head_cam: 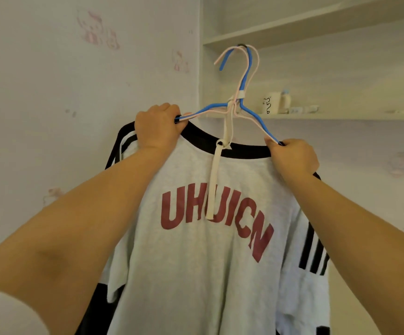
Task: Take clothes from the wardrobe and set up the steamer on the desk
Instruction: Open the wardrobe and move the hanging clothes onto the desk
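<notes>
A pale wall shelf (341,116) runs across the far right. On it, near its left end, stands a cream mug (272,102) with dark markings; just right of it lie a few small pale items, too blurred to identify.

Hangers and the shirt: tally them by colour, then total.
Blue hanger: 1
Pink hanger: 1
Grey shirt with red lettering: 1
Total: 3
The left hand and right hand each grip a shoulder end.
</notes>
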